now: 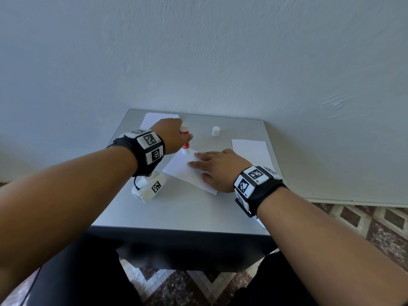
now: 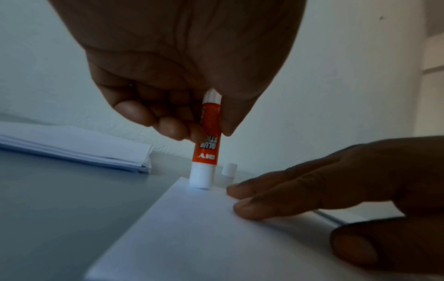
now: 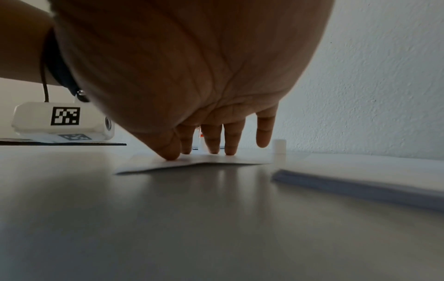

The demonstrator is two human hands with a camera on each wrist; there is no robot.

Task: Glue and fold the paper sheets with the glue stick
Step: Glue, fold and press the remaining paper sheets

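The right hand (image 1: 217, 166) lies spread, fingers straight, pressing the paper sheet (image 1: 185, 168) flat on the table (image 1: 176, 213). Beyond it the left hand (image 1: 171, 135) pinches the glue stick (image 2: 206, 144), upright, tip down, seemingly touching the sheet's far corner. Its cap (image 1: 216, 131) stands farther back.

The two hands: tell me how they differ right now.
The left hand is curled, gripping the glue stick upright with its tip on the paper sheet; the right hand lies flat with straight fingers, pressing that sheet down. The left hand is raised above the sheet's far corner; the right hand rests on the sheet. Both work on the same sheet and wear marker-tagged wristbands.
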